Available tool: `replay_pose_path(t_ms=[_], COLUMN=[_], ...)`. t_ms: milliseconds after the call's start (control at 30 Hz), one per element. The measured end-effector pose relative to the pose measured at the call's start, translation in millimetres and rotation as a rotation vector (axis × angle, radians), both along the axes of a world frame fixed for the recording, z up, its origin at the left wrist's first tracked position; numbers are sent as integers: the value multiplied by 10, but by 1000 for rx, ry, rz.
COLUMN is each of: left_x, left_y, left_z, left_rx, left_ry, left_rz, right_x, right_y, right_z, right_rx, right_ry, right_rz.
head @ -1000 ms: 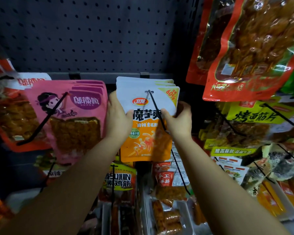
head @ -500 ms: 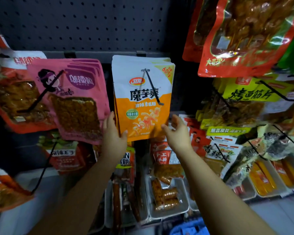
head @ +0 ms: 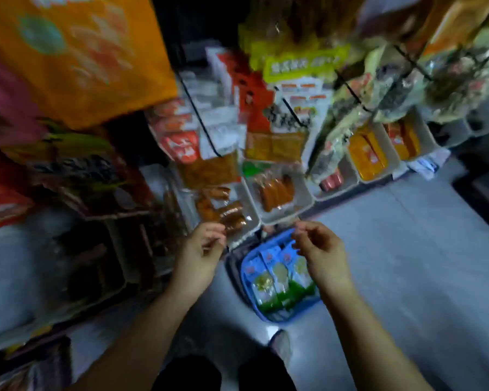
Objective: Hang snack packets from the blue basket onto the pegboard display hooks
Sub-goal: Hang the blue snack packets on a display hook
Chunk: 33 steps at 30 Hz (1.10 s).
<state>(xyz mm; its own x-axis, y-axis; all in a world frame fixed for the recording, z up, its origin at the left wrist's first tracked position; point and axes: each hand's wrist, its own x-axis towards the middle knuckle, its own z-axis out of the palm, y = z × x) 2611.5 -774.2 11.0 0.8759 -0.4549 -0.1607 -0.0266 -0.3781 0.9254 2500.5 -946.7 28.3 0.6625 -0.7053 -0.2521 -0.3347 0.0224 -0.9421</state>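
Observation:
The blue basket [head: 287, 316] sits on the grey floor below me, holding several blue, white and green snack packets [head: 274, 277]. My left hand [head: 202, 249] hovers just left of the basket with loosely curled fingers and nothing in it. My right hand [head: 318, 249] hangs over the basket's right side, fingers also loosely curled and empty. The orange and white packets [head: 76, 55] hang on their hook at the upper left, very close to the camera. The frame is blurred by motion.
Hooks full of snack packets [head: 291, 108] fill the upper half. White trays [head: 283, 204] of sausages and orange packs line the lowest shelf just above the basket. A dark rack [head: 102, 221] stands at left. Grey floor [head: 407, 263] spreads to the right. My shoe [head: 280, 345] is beside the basket.
Both hands let go of the hung orange packets and dropped down to the basket. My view swung from the pegboard down to the floor.

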Motion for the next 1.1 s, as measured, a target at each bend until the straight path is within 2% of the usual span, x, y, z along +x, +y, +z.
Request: replay_pose_path(t_ms=[167, 333, 467, 633, 733, 867, 900, 1000, 1100], left_x=[-501, -902, -1073, -920, -790, -696, -699, -727, -732], left_y=[-390, -805, -1231, -1656, -1838, -2058, -2106, -2184, -2173], left_z=[-1303, -2826, -4090, -5395, -5834, -6103, -6130, -6176, -6163], left_rx=[198, 335, 368, 413, 431, 197, 162, 131, 105], left_ry=[177, 353, 470, 587, 585, 731, 770, 760, 764], left_rz=[-181, -237, -214, -76, -2, 122, 144, 194, 183], right_x=[-774, -1274, -1407, -1248, -1132, -938, -887, -827, -906], right_y=[-420, -753, -1145, -1721, -1989, -2207, -2210, -2004, -1803], right_z=[-1277, -2749, -3977, -5179, -5691, -6139, -6226, -6409, -6442], right_rx=[138, 178, 28, -79, -244, -466, -471, -259, -321], right_ry=[281, 593, 812, 881, 850, 841, 866, 883, 840], right_rz=[-90, 21, 199, 244, 273, 413, 446, 369, 218])
